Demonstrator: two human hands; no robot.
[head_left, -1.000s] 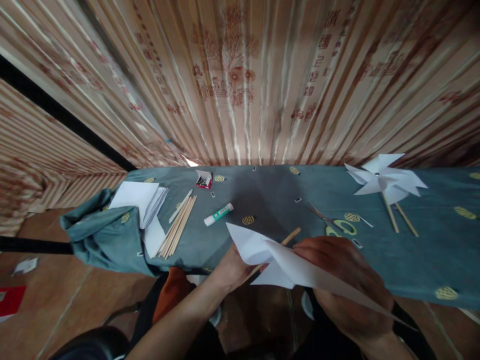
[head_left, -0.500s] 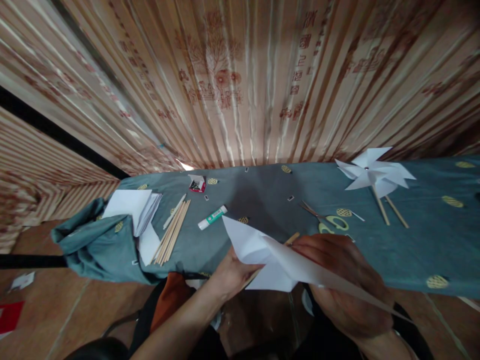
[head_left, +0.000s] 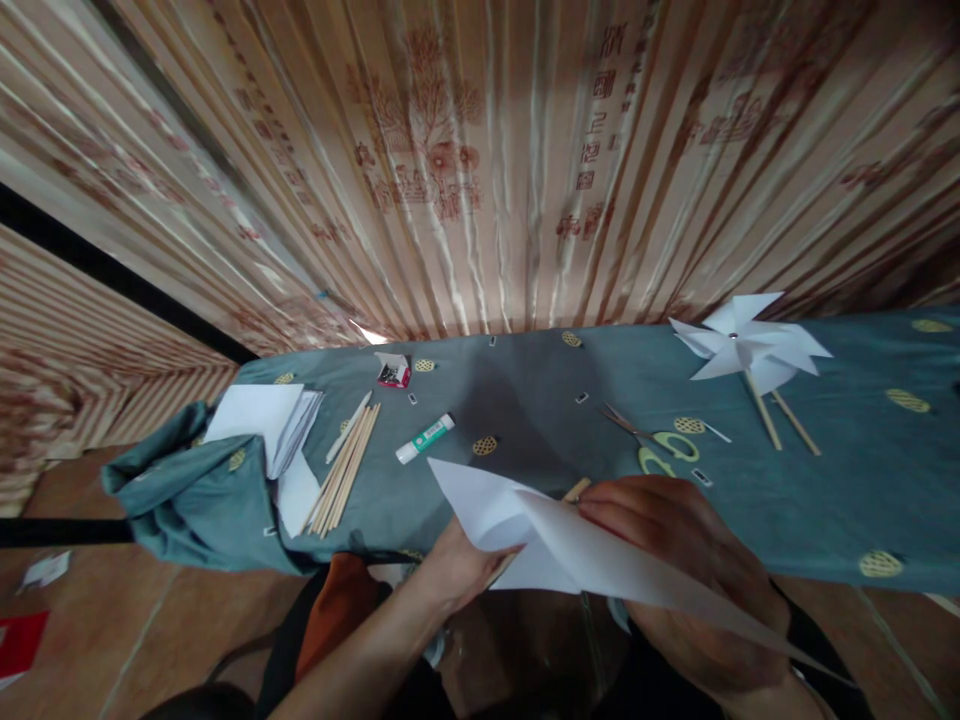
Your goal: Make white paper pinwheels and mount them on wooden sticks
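Note:
A white paper pinwheel (head_left: 555,540) is held over the table's near edge, its curled blades spread between my hands. My left hand (head_left: 461,565) pinches it from the left, the thumb tucked under a blade. On the other side, my right hand (head_left: 675,530) is closed with its fingertips at the end of a wooden stick (head_left: 576,491), which pokes out beyond the paper. A broad blade crosses in front of the right palm and hides part of that grip. The pinwheel's centre is not clearly visible.
On the green tablecloth (head_left: 525,400) lie scissors (head_left: 660,448), a glue stick (head_left: 425,438), a small open box (head_left: 393,370), several wooden sticks (head_left: 345,470), a white pen (head_left: 349,426) and folded paper (head_left: 255,412). Finished pinwheels (head_left: 739,340) rest at right. A curtain (head_left: 480,180) hangs behind.
Both hands and the pinwheel have shifted slightly down and toward me, with the blade tip moving left. The grips look the same, and the table items stay in place.

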